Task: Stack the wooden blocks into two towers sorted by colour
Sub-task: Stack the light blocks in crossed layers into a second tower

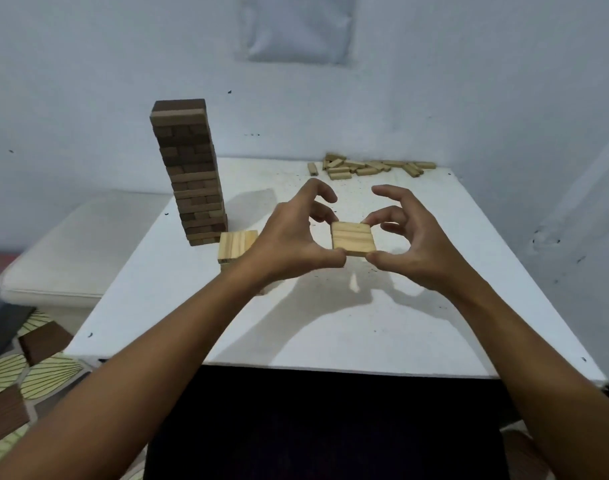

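Three light blocks pressed side by side into one flat layer (353,240) are up in the air over the middle of the worktop (330,323), pinched between both hands: the left hand (289,247) has its grip narrow on the near-left corner with thumb and fingers, and the right hand (410,247) does the same on the near-right corner, a fingertip also on the far edge. So I'd say we're mid-way through building the light tower, since the dark tower (188,171) near the far-left corner already stands tall, though a couple of paler pieces seem mixed into it. The light stack (237,245) sits just beside its base and is only a few layers high. Next move probably means carrying this layer left and setting it down crosswise without letting the three pieces splay apart. Plenty of loose light blocks (368,168) wait along the far edge. Hard to tell how many layers the light stack has, because the left wrist covers its near side.
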### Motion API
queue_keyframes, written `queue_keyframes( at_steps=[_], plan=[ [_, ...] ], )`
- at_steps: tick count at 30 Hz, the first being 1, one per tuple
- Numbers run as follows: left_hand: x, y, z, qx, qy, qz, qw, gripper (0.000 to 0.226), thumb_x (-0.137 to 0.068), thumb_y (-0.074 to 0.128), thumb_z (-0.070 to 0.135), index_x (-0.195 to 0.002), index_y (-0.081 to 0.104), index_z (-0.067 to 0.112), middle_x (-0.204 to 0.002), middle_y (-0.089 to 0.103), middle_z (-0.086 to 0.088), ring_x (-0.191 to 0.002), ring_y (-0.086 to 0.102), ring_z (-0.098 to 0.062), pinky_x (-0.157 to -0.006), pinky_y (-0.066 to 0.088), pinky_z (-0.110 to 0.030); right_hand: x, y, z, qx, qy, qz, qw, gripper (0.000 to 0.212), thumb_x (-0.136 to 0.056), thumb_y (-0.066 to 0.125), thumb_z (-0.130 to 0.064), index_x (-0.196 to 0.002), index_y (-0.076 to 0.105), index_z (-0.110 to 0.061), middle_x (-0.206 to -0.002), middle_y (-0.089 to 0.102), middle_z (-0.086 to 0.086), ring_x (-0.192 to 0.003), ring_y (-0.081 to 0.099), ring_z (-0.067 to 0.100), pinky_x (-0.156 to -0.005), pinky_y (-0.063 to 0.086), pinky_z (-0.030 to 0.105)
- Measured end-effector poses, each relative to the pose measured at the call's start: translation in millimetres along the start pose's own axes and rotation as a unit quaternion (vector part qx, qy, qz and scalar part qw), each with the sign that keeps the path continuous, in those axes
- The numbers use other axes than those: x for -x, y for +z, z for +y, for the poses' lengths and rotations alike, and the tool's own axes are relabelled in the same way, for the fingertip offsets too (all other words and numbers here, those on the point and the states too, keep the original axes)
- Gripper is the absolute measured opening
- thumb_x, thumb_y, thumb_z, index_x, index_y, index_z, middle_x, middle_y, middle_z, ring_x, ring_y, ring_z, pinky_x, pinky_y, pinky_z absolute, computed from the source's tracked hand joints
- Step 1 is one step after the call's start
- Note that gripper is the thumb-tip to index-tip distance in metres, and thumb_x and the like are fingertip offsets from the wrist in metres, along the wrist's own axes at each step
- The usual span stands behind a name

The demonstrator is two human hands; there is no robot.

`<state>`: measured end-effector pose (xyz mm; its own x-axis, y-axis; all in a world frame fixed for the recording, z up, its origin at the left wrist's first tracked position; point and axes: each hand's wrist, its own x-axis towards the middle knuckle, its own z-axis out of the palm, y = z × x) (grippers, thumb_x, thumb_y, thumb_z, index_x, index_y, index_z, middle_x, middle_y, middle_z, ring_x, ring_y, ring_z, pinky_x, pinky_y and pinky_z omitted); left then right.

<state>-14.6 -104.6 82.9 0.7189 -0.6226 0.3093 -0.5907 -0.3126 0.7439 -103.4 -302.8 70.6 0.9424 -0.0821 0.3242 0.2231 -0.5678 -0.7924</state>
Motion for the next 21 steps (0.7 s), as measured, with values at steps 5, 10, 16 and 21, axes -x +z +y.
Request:
queue_keyframes(
  at_steps=[5,10,16,21],
  plan=[
    [1.2,-38.6,-8.5,-0.011,-0.004,0.022,1.0,0.061,-0.057,0.077,0.028,-0.11,0.047,0.027,-0.096,0.068,0.011,-0.103,0.06,-0.008,-0.092,0.05,-0.033,-31.7,23.1,-19.3,-0.017,-0.027,-0.019,0.999,0.082,-0.064,0.076,-0.019,-0.138,0.041,-0.027,-0.101,0.067,-0.01,-0.113,0.06,0.008,-0.106,0.043,0.036],
    [11.9,-71.2,-28.1,-0.026,-0.017,0.04,0.999,0.062,-0.057,0.078,0.028,-0.111,0.047,0.027,-0.099,0.068,0.01,-0.104,0.061,-0.006,-0.096,0.049,-0.034,-55.9,54.6,-33.5,-0.025,-0.047,-0.052,0.997,0.081,-0.063,0.075,-0.02,-0.137,0.042,-0.028,-0.101,0.066,-0.01,-0.111,0.059,0.005,-0.104,0.044,0.032],
    [25.4,-96.1,-52.2,-0.016,-0.041,0.054,0.998,0.061,-0.06,0.081,0.026,-0.11,0.047,0.027,-0.101,0.067,0.008,-0.099,0.062,-0.007,-0.081,0.057,-0.031,-75.2,87.6,-43.4,-0.031,-0.056,-0.09,0.994,0.079,-0.063,0.075,-0.024,-0.136,0.043,-0.028,-0.102,0.066,-0.008,-0.108,0.058,0.003,-0.101,0.044,0.027],
    [31.8,-102.1,-65.6,-0.004,-0.047,0.054,0.997,0.065,-0.059,0.083,0.03,-0.112,0.048,0.02,-0.103,0.064,0.006,-0.101,0.064,-0.015,-0.079,0.056,-0.018,-79.8,102.8,-44.0,-0.027,-0.054,-0.111,0.992,0.082,-0.064,0.075,-0.029,-0.139,0.042,-0.025,-0.102,0.064,-0.011,-0.108,0.057,0.003,-0.098,0.044,0.022]
  ],
)
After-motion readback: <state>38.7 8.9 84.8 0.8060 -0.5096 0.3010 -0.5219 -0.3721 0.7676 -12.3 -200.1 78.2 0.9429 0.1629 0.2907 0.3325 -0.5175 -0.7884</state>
